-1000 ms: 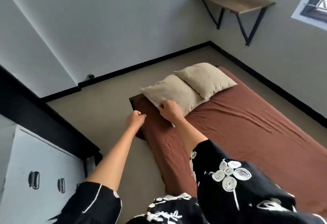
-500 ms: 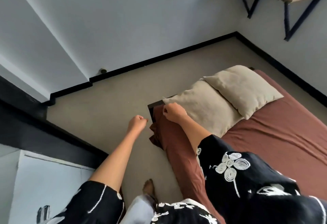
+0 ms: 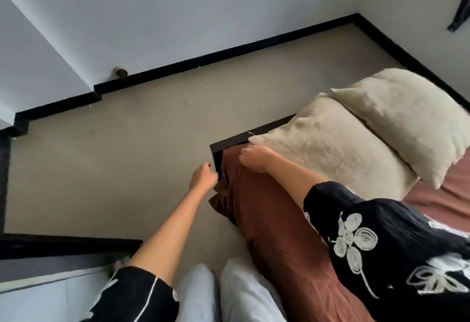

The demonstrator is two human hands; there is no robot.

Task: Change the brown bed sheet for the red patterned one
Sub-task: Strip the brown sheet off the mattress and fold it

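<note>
Closest to you, your pale trousers (image 3: 236, 293) stand against the side of the bed, where the brown sheet (image 3: 277, 232) drapes down. Your left hand (image 3: 203, 177) is curled against the sheet's bunched corner; you cannot tell whether it holds cloth. Your right hand (image 3: 254, 159) clutches a gathered fold of the sheet, lifted off the bare black bed frame (image 3: 230, 142). Just beyond it lie two beige pillows (image 3: 338, 159), overlapping, near the wall.
</note>
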